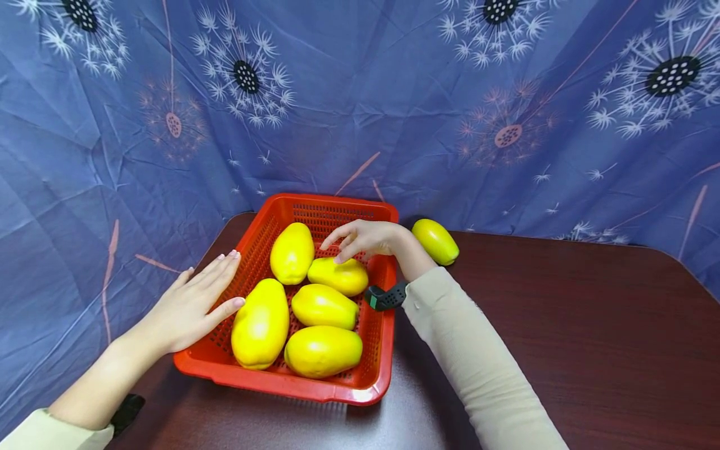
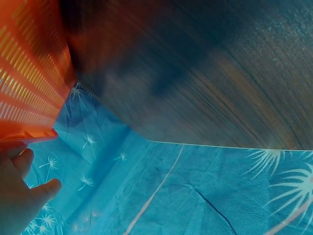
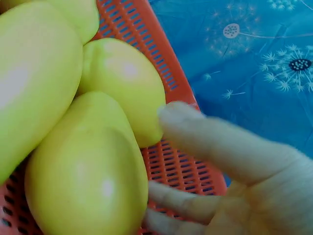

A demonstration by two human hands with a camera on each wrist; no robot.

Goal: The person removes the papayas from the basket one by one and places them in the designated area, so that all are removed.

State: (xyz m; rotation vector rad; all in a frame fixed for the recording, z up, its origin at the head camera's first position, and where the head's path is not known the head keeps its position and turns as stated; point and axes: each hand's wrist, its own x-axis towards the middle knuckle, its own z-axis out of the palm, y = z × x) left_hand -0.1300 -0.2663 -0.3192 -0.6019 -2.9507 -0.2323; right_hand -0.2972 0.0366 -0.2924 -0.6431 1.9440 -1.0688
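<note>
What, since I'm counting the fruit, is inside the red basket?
Five papaya-like yellow fruits lie in the red basket. What is directly beneath them cannot be seen, and the right hand hides part of the basket's far right side.

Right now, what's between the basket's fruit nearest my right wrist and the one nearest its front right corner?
Another yellow fruit lies between them, inside the red basket; the head view shows it.
</note>
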